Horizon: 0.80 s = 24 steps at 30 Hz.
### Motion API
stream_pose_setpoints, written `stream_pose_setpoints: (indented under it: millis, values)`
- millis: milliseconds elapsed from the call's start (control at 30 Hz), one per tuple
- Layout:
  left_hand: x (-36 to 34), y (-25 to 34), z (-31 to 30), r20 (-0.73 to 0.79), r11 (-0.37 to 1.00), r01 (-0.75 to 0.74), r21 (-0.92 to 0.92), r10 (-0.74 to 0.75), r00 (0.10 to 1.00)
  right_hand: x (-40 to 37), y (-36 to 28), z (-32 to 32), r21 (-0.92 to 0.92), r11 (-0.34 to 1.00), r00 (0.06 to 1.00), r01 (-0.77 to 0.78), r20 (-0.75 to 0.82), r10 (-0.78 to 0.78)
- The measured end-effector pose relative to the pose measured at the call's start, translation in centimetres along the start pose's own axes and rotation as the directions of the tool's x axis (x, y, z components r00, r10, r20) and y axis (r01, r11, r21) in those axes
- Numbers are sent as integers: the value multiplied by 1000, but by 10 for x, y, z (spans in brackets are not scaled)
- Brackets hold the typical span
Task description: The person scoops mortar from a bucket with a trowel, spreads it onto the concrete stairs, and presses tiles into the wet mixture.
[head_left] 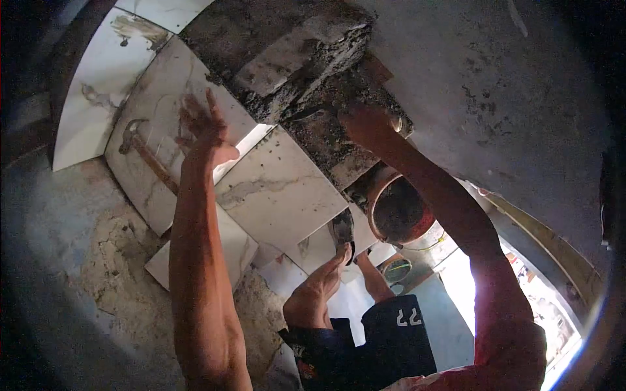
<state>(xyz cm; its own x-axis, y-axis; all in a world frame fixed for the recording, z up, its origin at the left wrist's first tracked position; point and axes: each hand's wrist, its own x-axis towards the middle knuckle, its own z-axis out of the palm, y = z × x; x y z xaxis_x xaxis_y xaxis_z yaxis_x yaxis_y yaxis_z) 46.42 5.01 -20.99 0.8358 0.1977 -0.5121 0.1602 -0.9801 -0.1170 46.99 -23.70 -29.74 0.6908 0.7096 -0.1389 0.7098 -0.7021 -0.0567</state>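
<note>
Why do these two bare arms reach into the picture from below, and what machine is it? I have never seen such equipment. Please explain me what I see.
There is no machine: these are a person's own arms. The only picture comes from a camera worn on the head, looking down, so the dark shorts show too.

The left hand, fingers spread, is over a large marble-patterned tile and seems to hold nothing. A hammer lies on that tile, partly hidden by the forearm. The right hand is at the dark, rough material; shadow hides whether it holds something. Near the right forearm stands a round bucket.
</note>
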Motion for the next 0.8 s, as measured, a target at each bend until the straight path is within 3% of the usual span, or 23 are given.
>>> stream_pose_setpoints:
  millis: [67, 100, 167, 200, 267, 400, 433, 467, 500, 533, 567, 600, 667, 700, 767, 800]
  values:
    - [-3, 1, -6, 0, 1000, 28, -15, -28, 1000, 12, -3, -5, 3, 1000, 988, -17, 157, 16]
    - [-4, 2, -10, 1, 999, 34, -20, -34, 999, 17, -4, -8, 0, 1000, 987, -9, 158, 9]
    - [-4, 6, -19, 117, 998, 57, -34, -53, 992, 26, -6, -15, 25, 998, 930, -59, 365, 46]
    - [-1, 5, -10, 116, 998, 59, -36, -54, 992, 29, -9, -26, 23, 998, 930, -56, 365, 44]
    - [7, 1, 15, -118, 996, 88, 30, -84, 989, 30, -15, -50, 95, 980, 918, -176, 374, 129]
    - [11, 0, 14, -95, 987, 113, 111, -102, 990, 28, -5, -20, 57, 998, 978, -8, 209, -4]
    - [15, -3, 12, 6, 877, 91, 471, -107, 994, 25, -6, -28, 8, 1000, 988, 24, 151, -25]
    - [17, -4, 11, 100, 648, 18, 761, -145, 984, 22, -7, -35, -40, 998, 994, 51, 96, -47]
    - [14, -3, 11, 98, 650, 21, 760, -146, 984, 23, -6, -36, -44, 998, 994, 53, 94, -48]
    - [8, -2, 12, 1, 906, 65, 419, -72, 997, 23, -5, -37, -29, 998, 992, 57, 118, -53]
    - [5, -2, 13, -119, 999, 47, 3, -46, 992, 24, -4, -37, -13, 998, 988, 63, 142, -60]
    - [9, -7, 14, -120, 999, 50, 1, -50, 992, 24, -4, -40, -14, 998, 988, 66, 141, -64]
    - [24, -20, 14, 292, 998, -57, 14, 50, 955, 21, -3, -55, -92, 979, 984, 180, 2, -180]
    - [27, -18, 19, 292, 998, -56, 13, 50, 955, 20, -6, -69, -93, 979, 983, 181, 2, -182]
    - [30, -9, 30, -18, 959, 74, 275, -71, 997, 19, -12, -98, -38, 995, 978, 92, 193, -83]
    - [24, -6, 22, -20, 959, 75, 273, -72, 997, 20, -12, -99, -40, 995, 978, 93, 192, -83]
